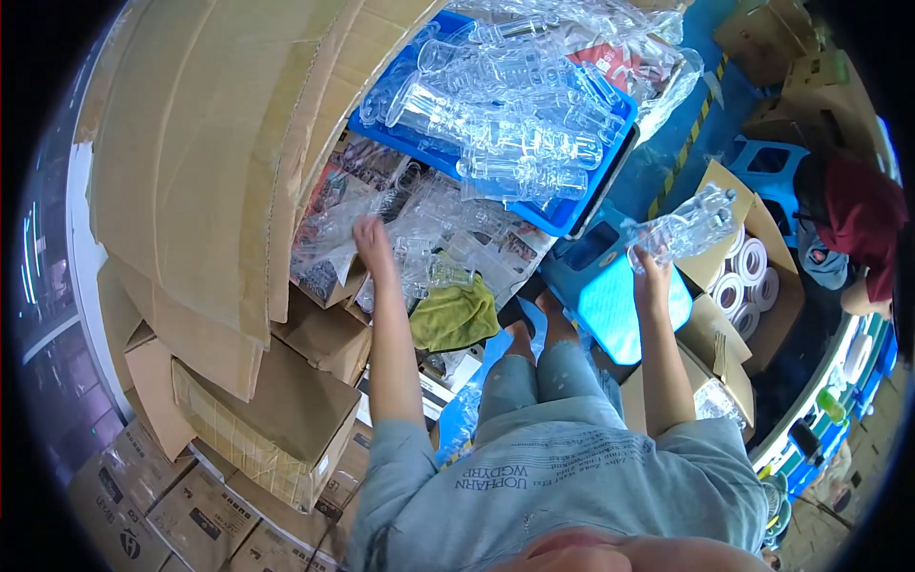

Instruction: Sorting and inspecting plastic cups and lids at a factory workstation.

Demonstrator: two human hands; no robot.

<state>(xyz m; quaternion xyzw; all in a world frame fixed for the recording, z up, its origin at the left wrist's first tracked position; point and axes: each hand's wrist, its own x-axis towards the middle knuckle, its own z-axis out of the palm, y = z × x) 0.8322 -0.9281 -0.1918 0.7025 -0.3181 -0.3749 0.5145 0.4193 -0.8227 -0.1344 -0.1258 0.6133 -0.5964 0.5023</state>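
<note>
Wide apart, the right hand (652,271) grips a clear tubular piece (688,229) beyond the bench's (527,255) right edge; the left hand (371,240) meets clear film (329,232) near its left edge, grip unclear. Green cloth (453,316) lies at the front edge, a blue tray (408,145) toward the back.

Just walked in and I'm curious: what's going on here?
The person's right hand holds up a clear piece, off to the right of the blue tray, which is heaped with more clear pieces. The left hand is at some clear film; whether it grips it, I can't tell. A green cloth lies between the forearms.
</note>
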